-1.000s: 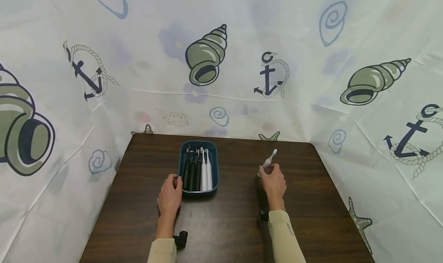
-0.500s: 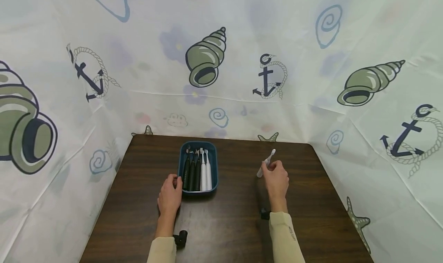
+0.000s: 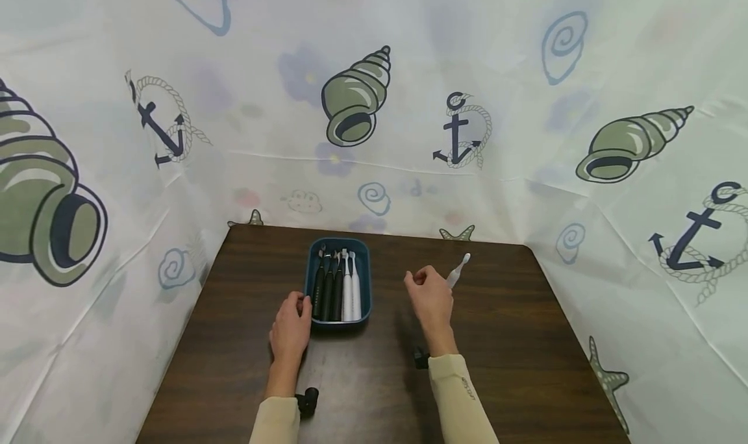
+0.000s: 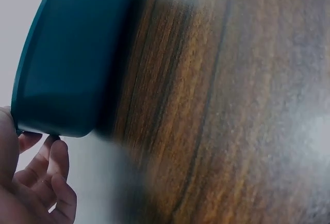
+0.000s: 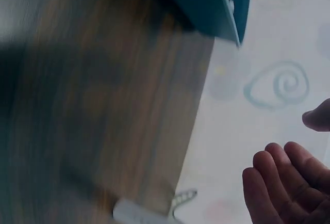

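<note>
Lying toothbrush (image 3: 456, 272), head far-rightward.

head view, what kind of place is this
Probably a makeshift recording booth, not a lived-in room: a dark wood table boxed in by a seashell-and-anchor curtain, with only a blue tray of toothbrushes on it.
</note>
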Action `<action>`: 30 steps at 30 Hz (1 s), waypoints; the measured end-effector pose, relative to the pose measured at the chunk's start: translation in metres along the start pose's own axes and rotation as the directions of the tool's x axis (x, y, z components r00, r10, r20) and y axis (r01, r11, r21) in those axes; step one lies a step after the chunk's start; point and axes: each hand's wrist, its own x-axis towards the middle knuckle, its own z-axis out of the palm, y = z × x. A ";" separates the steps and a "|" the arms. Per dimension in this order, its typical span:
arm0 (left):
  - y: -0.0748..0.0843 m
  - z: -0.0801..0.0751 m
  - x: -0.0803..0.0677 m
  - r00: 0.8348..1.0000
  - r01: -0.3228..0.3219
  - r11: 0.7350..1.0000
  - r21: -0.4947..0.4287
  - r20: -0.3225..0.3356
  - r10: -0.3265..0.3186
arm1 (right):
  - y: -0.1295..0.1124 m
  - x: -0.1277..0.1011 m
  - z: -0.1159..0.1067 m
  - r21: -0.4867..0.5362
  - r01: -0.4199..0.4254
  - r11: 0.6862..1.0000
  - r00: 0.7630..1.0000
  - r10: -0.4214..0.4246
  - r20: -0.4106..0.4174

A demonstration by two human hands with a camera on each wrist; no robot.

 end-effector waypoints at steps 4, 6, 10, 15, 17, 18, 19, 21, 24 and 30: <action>0.000 -0.001 0.000 1.000 -0.008 1.000 0.014 -0.006 0.009 | -0.014 -0.003 0.020 0.000 0.028 1.000 0.998 -0.028 0.064; 0.000 -0.001 0.001 1.000 -0.005 1.000 0.021 -0.005 0.005 | -0.021 -0.004 0.030 0.000 0.024 1.000 0.995 -0.023 0.099; -0.001 0.000 0.003 1.000 0.004 1.000 0.027 0.003 -0.004 | -0.037 -0.007 0.044 0.018 -0.007 1.000 0.986 0.004 0.164; -0.002 0.000 0.004 1.000 0.010 1.000 0.020 0.003 -0.010 | -0.056 -0.011 0.061 0.017 0.002 1.000 0.972 -0.006 0.233; -0.002 -0.001 0.003 1.000 0.011 1.000 0.019 0.003 -0.011 | -0.062 -0.013 0.068 -0.003 0.020 1.000 0.969 -0.018 0.248; -0.002 -0.001 0.003 1.000 0.011 1.000 0.020 0.004 -0.011 | -0.065 -0.013 0.072 -0.010 0.026 1.000 0.967 -0.023 0.254; -0.001 -0.002 0.003 1.000 0.011 1.000 0.020 0.006 -0.011 | -0.067 -0.014 0.075 -0.018 0.030 0.999 0.965 -0.025 0.262; -0.001 -0.001 0.003 1.000 0.013 1.000 0.021 0.011 -0.013 | -0.072 -0.016 0.080 -0.033 0.042 0.999 0.959 -0.031 0.280; -0.002 -0.001 0.003 1.000 0.015 1.000 0.020 0.016 -0.016 | -0.078 -0.019 0.086 -0.047 0.060 0.997 0.949 -0.043 0.312; -0.001 -0.002 0.002 1.000 0.012 1.000 0.008 0.000 -0.012 | -0.086 -0.024 0.098 -0.099 0.108 0.989 0.928 -0.065 0.367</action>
